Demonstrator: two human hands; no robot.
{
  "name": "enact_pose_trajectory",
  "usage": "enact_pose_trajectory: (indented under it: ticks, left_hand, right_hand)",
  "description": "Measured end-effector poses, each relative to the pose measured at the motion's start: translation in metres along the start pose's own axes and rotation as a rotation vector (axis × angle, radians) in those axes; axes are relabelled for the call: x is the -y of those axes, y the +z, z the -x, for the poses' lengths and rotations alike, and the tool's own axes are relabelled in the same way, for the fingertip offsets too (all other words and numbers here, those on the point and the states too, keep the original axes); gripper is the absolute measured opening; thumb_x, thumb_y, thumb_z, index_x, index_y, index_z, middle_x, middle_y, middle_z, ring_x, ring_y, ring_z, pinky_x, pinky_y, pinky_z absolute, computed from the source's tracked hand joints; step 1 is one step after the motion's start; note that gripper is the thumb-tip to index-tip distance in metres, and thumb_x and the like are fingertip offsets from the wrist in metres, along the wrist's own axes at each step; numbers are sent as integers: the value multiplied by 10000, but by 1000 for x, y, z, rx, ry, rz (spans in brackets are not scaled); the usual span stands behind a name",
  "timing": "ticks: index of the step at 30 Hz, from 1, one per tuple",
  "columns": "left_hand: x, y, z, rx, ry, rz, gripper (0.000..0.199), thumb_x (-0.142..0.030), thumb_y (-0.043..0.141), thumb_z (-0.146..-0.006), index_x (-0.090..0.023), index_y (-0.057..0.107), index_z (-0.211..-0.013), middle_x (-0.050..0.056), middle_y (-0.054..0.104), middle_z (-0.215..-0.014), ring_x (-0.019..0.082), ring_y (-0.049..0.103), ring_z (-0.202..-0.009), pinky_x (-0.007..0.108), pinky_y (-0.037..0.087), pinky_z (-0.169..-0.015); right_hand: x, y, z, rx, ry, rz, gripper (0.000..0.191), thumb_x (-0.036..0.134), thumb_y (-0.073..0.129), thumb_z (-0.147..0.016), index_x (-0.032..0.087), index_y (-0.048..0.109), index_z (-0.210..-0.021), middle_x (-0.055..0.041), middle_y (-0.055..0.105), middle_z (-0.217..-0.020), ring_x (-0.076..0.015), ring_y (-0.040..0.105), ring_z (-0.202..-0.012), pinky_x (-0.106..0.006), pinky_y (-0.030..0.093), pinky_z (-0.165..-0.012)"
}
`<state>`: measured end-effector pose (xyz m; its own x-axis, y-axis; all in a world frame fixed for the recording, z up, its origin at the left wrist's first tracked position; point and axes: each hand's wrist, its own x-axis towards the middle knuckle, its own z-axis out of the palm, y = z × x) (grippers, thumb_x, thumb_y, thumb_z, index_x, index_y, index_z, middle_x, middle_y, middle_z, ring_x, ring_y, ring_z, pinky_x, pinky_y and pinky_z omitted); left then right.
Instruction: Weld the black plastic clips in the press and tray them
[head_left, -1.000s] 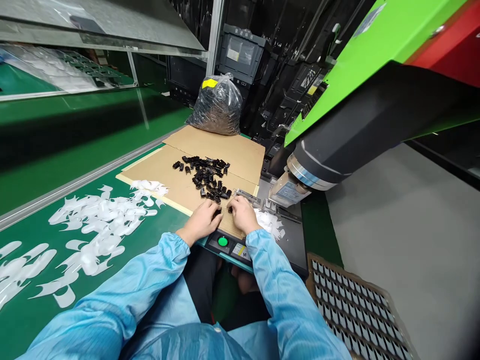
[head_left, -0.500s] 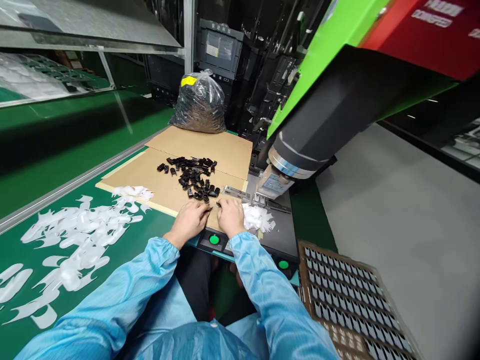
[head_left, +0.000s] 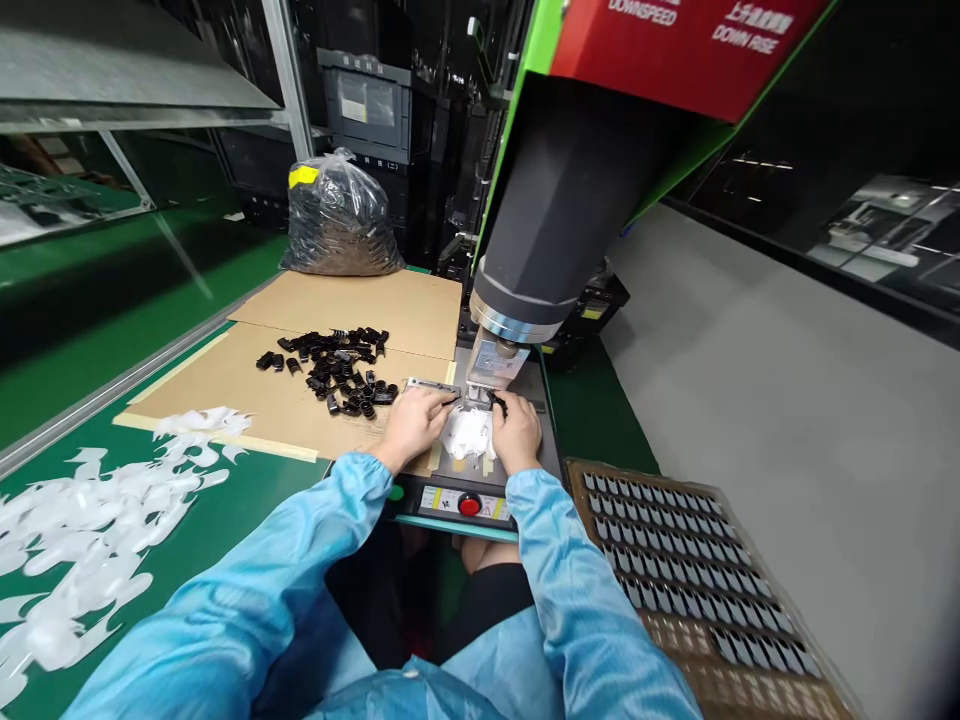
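Note:
My left hand reaches to the left side of the metal fixture under the machine's head. Its fingers are pinched, with a small dark piece just showing at the tips. On the fixture's right side, my right hand is closed on a small black plastic part. Directly above the fixture sits the machine's metal welding horn. Between my hands, in front of the fixture, lies a pile of thin white plastic pieces. Many curved black plastic parts lie heaped on the cardboard left of my hands.
A tied clear bag of dark parts stands at the back. More white plastic pieces cover the green table at left. A red button is on the machine's front edge. At right is a brown tray of grey parts.
Both hands have moved right and forward, from the cardboard's front edge to the fixture under the machine's head. They are now farther apart. The view has turned to the right.

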<state>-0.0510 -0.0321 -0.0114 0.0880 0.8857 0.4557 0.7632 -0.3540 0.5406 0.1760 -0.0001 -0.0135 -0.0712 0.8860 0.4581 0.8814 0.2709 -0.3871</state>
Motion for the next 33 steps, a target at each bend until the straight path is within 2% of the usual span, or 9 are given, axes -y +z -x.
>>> enact_pose_trajectory:
  ticks: [4, 8, 12, 17, 21, 24, 27, 30, 33]
  left_hand:
    - [-17, 32, -39, 91, -42, -152, 274, -376, 589, -1044, -274, 784, -1208, 92, 768, -1137, 291, 672, -1093, 454, 516, -960]
    - [-24, 47, -48, 118, -20, -236, 262, -380, 580, -1049, -274, 771, -1192, 110, 733, -1159, 303, 643, -1119, 455, 487, -952]
    - [-25, 46, -45, 142, 33, -290, 270, -373, 573, -1047, -254, 750, -1212, 134, 700, -1199, 330, 624, -1146, 478, 477, -952]
    - [-24, 40, -48, 207, 48, -290, 301, -404, 580, -1044, -267, 720, -1273, 128, 692, -1234, 327, 631, -1166, 486, 491, -985]
    - [-21, 29, -48, 262, 24, -214, 420, -418, 643, -1008, -258, 656, -1396, 123, 674, -1312, 317, 644, -1199, 466, 514, -1035]
    - [-12, 11, -29, 243, 26, -116, 515, -437, 622, -1018, -230, 590, -1488, 136, 661, -1327, 313, 645, -1220, 455, 535, -1047]
    - [3, -16, 13, 256, 75, -63, 545, -479, 621, -1009, -240, 589, -1498, 142, 636, -1382, 330, 603, -1305, 482, 513, -1109]
    - [19, -40, 65, 339, 98, -126, 674, -536, 702, -939, -286, 549, -1546, 142, 539, -1552, 380, 512, -1424, 556, 449, -1174]
    - [30, -53, 102, 421, 79, -248, 747, -445, 732, -905, -319, 489, -1600, 144, 443, -1661, 409, 453, -1475, 603, 397, -1181]
  right_hand:
    - [-8, 12, -9, 19, -21, 66, 312, 267, 506, -1041, 227, 737, -1248, -120, 716, -1175, -311, 573, -1103, -414, 433, -972]
    - [-8, 16, -8, 25, -96, 117, 316, 324, 513, -1066, 258, 728, -1288, -121, 704, -1148, -311, 542, -1081, -414, 421, -941]
    - [-5, 15, -9, 88, -158, 175, 373, 241, 532, -1024, 269, 693, -1360, -138, 678, -1157, -330, 521, -1102, -439, 423, -921]
    - [1, 11, -14, 134, -142, 202, 484, 137, 562, -932, 275, 681, -1381, -150, 650, -1144, -343, 520, -1117, -453, 446, -927]
    - [-4, 0, -12, 149, -117, 99, 543, 143, 538, -936, 282, 657, -1447, -136, 649, -1276, -342, 530, -1188, -474, 477, -1014]
    - [-23, -16, 6, 96, -121, -24, 541, 159, 502, -949, 234, 648, -1464, -114, 641, -1404, -314, 541, -1274, -469, 469, -1133]
    - [-56, -39, 42, 94, -166, -89, 486, 236, 502, -977, 229, 674, -1432, -100, 658, -1418, -299, 550, -1335, -475, 448, -1200]
    - [-91, -63, 84, 208, -175, -35, 540, 356, 549, -991, 265, 597, -1521, -87, 589, -1546, -323, 454, -1488, -531, 387, -1253]
    - [-114, -76, 114, 356, -154, 73, 703, 386, 593, -961, 318, 433, -1643, -61, 445, -1690, -351, 310, -1601, -595, 322, -1268]
